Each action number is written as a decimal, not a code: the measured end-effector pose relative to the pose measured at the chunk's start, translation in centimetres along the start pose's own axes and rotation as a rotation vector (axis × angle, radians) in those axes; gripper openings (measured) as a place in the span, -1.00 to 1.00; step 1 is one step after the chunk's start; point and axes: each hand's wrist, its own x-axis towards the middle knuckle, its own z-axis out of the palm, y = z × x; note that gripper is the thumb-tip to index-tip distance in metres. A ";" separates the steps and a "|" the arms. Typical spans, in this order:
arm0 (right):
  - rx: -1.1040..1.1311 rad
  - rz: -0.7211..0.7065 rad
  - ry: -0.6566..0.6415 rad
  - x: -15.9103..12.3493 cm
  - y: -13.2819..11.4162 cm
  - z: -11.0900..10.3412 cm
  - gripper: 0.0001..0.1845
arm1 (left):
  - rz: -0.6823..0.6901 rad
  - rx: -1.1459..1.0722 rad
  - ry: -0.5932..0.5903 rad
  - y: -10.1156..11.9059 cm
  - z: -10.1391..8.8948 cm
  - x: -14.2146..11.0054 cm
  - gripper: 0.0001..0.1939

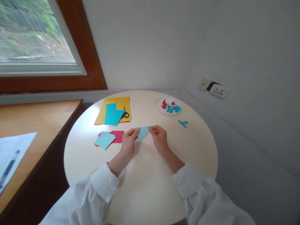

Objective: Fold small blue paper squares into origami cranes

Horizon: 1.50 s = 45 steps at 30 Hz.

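Between my two hands is a light blue piece of paper (pixel 142 133), folded to a triangle with one corner pointing down. My left hand (pixel 129 139) pinches its left edge with thumb and fingers. At the upper right corner, my right hand (pixel 159 137) pinches the same paper. The fingers partly cover both ends. Left of my left hand lie light blue paper squares (pixel 104 140) on pink paper squares (pixel 119 137). Beyond them, bright blue sheets (pixel 111 114) and scissors with black handles (pixel 126 114) rest on a stack of yellow paper (pixel 100 113).
A white plate (pixel 161 111) with several small red and blue folded paper pieces (pixel 172 108) stands at the back right of the round table (pixel 197 150). Blue paper strips (pixel 183 123) lie before it. At left, another wooden table (pixel 39 117) holds a sheet and a pen (pixel 10 165).
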 end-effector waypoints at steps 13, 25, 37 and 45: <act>0.014 -0.018 0.024 0.1 -0.1 0.0 -0.73 | 0.000 0.017 -0.009 -0.4 -0.2 0.2 -0.79; -0.017 -0.008 0.007 0.0 0.0 0.0 -0.69 | -0.004 0.026 -0.012 -0.3 -0.3 0.2 -0.78; -0.058 0.032 -0.050 -0.1 0.1 0.0 -0.63 | 0.004 0.024 -0.008 -0.5 -0.5 0.5 -0.79; -0.086 0.038 -0.072 -0.2 0.2 0.1 -0.63 | 0.018 0.023 -0.014 -0.5 -0.4 0.4 -0.79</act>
